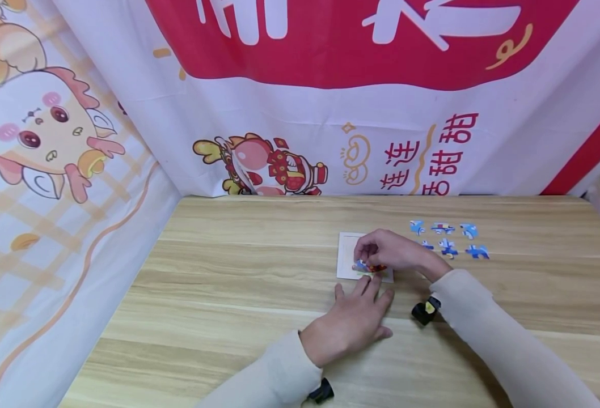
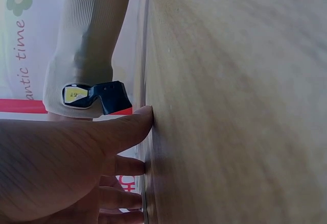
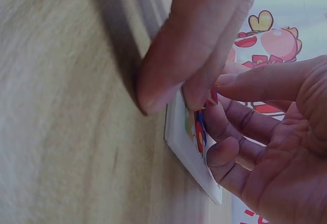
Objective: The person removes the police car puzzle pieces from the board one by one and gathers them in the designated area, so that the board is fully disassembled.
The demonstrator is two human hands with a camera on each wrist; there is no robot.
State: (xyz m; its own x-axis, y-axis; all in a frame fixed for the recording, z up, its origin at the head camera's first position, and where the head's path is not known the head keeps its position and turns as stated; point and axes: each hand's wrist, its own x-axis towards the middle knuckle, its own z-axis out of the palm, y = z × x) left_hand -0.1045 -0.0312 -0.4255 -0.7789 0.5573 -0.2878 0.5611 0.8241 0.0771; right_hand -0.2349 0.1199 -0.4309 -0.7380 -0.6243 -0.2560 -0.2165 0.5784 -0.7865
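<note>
A small white puzzle board (image 1: 346, 258) lies on the table, with joined colourful jigsaw pieces (image 1: 362, 266) along its near part. My right hand (image 1: 394, 249) reaches over it from the right. In the right wrist view, its thumb and forefinger pinch a red jigsaw piece (image 3: 211, 99) low over the board, largely hidden by fingers. My left hand (image 1: 351, 322) lies palm down in front of the board, its extended fingertips at the near edge, against the pieces. In the left wrist view, that hand's thumb (image 2: 135, 127) touches the tabletop.
Several loose blue jigsaw pieces (image 1: 448, 247) lie in two rows right of the board, partly behind the right forearm. A printed curtain (image 1: 300, 113) hangs at the table's back edge, another cloth (image 1: 65, 238) on the left. Black wrist cameras (image 1: 425, 311) sit at both sleeves.
</note>
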